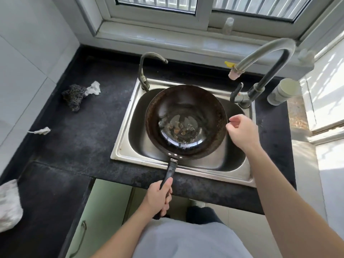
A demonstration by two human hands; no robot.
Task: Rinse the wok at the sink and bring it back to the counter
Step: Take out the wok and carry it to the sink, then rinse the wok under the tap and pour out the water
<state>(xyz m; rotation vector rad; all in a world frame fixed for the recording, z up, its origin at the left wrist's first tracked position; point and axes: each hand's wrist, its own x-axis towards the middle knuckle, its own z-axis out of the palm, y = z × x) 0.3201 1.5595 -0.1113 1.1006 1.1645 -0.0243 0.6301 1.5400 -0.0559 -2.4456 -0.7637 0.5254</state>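
A dark round wok (186, 108) with food scraps and a little water in its bottom sits over the steel sink (126, 142). Its black handle points toward me across the sink's front rim. My left hand (160, 196) is closed around the end of that handle. My right hand (240, 129) hovers just off the wok's right rim, fingers loosely curled and holding nothing. The tall curved tap (268, 58) with a pink nozzle arches above the sink's back right corner, and no water runs from it.
A smaller tap (147, 69) stands at the sink's back left. A steel-wool scrubber (74, 95) and crumpled tissues lie on the black counter (83, 138) to the left. A cloth (9, 203) rests at the far left edge. A white cylindrical container (283, 91) stands right of the tap.
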